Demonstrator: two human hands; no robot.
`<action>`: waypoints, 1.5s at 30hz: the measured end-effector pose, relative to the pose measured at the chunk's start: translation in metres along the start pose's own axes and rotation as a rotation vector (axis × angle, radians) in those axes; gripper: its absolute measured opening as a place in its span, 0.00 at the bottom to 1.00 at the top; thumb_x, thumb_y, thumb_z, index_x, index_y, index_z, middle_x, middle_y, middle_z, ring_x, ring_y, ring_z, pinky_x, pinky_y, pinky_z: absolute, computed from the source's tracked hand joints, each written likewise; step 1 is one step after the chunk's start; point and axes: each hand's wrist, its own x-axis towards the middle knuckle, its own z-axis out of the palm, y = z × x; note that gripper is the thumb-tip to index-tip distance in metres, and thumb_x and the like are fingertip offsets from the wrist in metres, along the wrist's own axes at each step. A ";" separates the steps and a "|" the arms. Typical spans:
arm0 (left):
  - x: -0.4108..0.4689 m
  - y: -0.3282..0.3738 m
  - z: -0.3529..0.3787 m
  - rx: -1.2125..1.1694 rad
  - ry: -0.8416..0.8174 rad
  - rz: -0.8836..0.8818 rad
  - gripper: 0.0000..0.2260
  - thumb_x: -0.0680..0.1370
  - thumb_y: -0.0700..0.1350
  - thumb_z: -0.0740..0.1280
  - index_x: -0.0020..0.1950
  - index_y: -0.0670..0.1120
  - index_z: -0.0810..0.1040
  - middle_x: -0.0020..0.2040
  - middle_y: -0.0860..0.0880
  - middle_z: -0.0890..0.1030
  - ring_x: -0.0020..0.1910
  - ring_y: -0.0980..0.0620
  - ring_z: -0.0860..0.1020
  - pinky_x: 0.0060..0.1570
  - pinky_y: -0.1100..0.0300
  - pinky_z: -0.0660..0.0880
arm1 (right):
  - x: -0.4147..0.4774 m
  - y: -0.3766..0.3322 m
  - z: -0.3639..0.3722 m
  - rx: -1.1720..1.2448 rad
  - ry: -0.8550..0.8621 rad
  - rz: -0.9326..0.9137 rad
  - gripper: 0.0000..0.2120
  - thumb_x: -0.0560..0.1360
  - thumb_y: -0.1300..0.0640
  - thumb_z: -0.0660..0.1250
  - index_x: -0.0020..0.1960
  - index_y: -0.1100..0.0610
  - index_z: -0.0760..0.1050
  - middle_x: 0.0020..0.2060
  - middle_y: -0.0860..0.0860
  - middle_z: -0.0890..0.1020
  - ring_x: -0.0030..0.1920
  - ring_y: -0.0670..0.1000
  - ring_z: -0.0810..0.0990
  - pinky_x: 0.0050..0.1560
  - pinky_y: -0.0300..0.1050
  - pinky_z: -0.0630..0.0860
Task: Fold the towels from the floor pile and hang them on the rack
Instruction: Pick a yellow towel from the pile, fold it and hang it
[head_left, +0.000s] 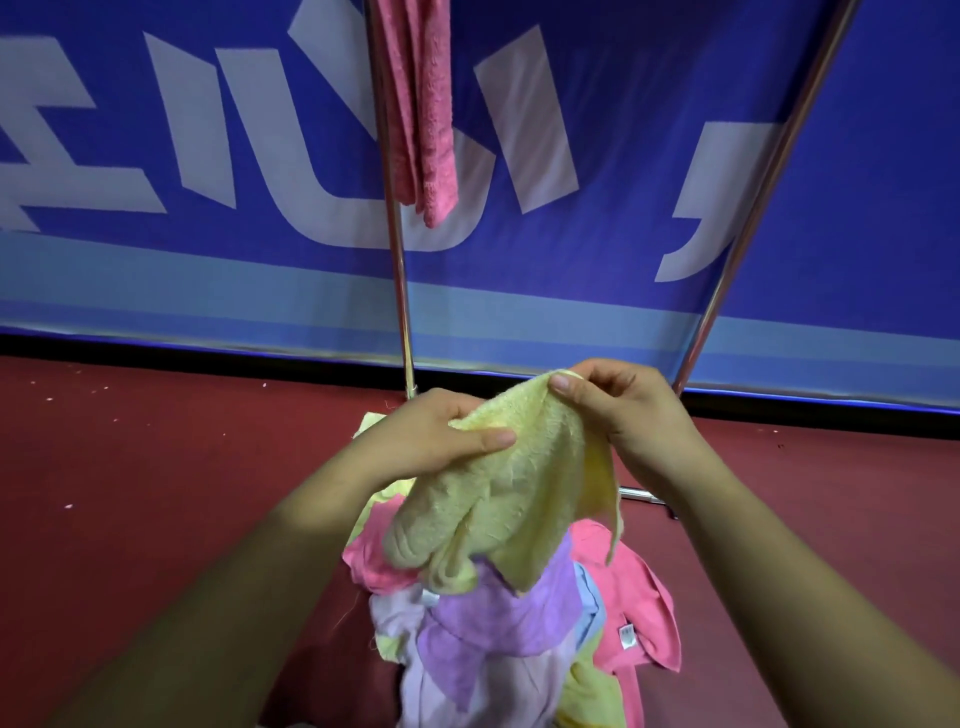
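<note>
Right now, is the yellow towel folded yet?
Not folded: yellow towel hangs crumpled between left hand and right hand, each pinching its edge.

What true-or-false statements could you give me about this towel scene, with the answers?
1. The left hand and the right hand both grip the yellow towel. True.
2. The hanging towel on the rack is purple. False: it is pink.
3. The pile on the floor holds only yellow towels. False: pink, purple and yellow ones lie mixed in it.
4. A blue banner with pale lettering stands behind the rack. True.
5. The yellow towel is already neatly folded. False: it hangs crumpled from the hands.
</note>
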 end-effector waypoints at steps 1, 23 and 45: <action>0.002 0.000 0.001 -0.010 0.053 0.028 0.09 0.73 0.55 0.73 0.42 0.50 0.82 0.40 0.54 0.82 0.39 0.56 0.79 0.43 0.56 0.74 | -0.001 -0.002 0.003 -0.011 -0.006 -0.011 0.12 0.76 0.53 0.73 0.41 0.62 0.81 0.34 0.53 0.80 0.37 0.50 0.75 0.39 0.43 0.70; 0.010 -0.001 -0.016 -0.751 0.345 0.086 0.08 0.72 0.44 0.66 0.37 0.44 0.69 0.34 0.44 0.66 0.34 0.51 0.67 0.37 0.57 0.63 | 0.010 0.013 0.008 0.067 0.030 0.080 0.11 0.71 0.54 0.71 0.34 0.56 0.73 0.29 0.55 0.72 0.32 0.51 0.69 0.35 0.46 0.66; 0.013 -0.020 -0.015 -0.280 0.373 -0.101 0.02 0.79 0.37 0.67 0.47 0.40 0.78 0.39 0.48 0.78 0.35 0.56 0.76 0.41 0.60 0.71 | 0.009 0.014 -0.003 -0.021 -0.035 0.207 0.05 0.74 0.64 0.74 0.40 0.58 0.82 0.31 0.56 0.80 0.29 0.52 0.75 0.32 0.43 0.69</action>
